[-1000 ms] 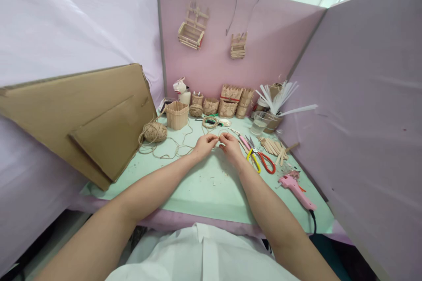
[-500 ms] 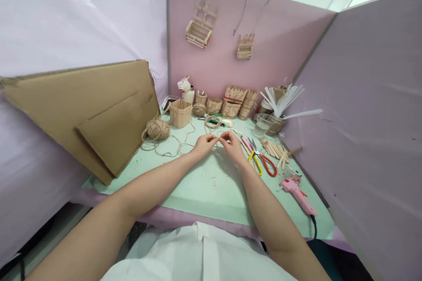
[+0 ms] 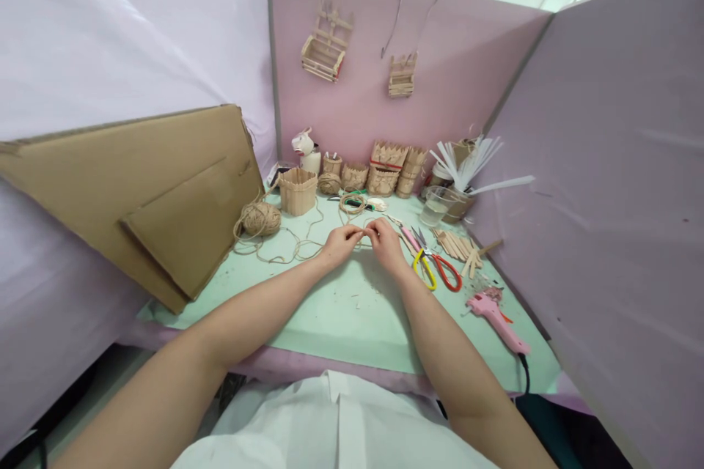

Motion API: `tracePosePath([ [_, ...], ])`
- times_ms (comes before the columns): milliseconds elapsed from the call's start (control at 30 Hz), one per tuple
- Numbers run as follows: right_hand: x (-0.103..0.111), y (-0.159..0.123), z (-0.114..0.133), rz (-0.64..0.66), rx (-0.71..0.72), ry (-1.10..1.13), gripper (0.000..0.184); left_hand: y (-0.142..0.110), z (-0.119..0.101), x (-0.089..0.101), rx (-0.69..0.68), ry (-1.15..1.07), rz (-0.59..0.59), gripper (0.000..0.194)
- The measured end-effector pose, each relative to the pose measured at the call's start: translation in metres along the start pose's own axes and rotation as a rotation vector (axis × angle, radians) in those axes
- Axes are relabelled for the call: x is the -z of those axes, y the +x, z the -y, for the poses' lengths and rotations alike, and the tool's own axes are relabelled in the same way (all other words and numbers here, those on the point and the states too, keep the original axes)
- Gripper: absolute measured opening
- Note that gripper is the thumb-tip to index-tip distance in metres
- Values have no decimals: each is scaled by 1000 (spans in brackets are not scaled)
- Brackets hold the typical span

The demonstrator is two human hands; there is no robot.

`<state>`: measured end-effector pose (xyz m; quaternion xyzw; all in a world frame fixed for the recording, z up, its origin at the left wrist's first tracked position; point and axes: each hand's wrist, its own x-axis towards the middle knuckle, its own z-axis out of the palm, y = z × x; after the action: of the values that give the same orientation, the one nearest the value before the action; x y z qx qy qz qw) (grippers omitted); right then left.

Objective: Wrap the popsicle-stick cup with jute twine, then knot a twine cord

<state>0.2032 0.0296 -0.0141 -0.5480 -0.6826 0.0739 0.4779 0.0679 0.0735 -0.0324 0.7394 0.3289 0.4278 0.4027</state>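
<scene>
Over the middle of the table my left hand [image 3: 341,243] and my right hand [image 3: 383,242] meet, fingertips pinched close together. Both pinch twine [image 3: 360,245], a thin tan strand that shows by the fingers; its exact course between the fingertips is too small to make out. Loose twine trails left across the table to a ball of twine [image 3: 260,219]. Just behind the hands lies a small coil of twine [image 3: 353,203]. A cup of upright wooden sticks [image 3: 298,191] stands behind the ball.
Right of my hands lie scissors [image 3: 434,264] with yellow and red handles, wooden sticks [image 3: 457,248] and a pink glue gun [image 3: 499,321]. A clear plastic cup [image 3: 435,207] stands behind them. Cardboard sheets [image 3: 181,190] lean at left. Small stick baskets [image 3: 383,179] line the back.
The view has shifted slightly. Both hands stay together over the same spot, still pinching, with barely any movement of the fingers.
</scene>
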Motion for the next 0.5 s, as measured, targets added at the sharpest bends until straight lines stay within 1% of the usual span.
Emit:
tracePosePath([
  [100,0,0,4,-33,-44,79,17,1,-3,0,-19,-46,3,27],
  [200,-1,0,6,-44,-86,126,17,2,-4,1,-2,-48,16,27],
  [367,-2,0,3,-48,-192,229,16,3,-4,1,4,-10,37,27],
  [500,-4,1,0,-73,-265,244,17,3,-5,0,22,7,60,27],
])
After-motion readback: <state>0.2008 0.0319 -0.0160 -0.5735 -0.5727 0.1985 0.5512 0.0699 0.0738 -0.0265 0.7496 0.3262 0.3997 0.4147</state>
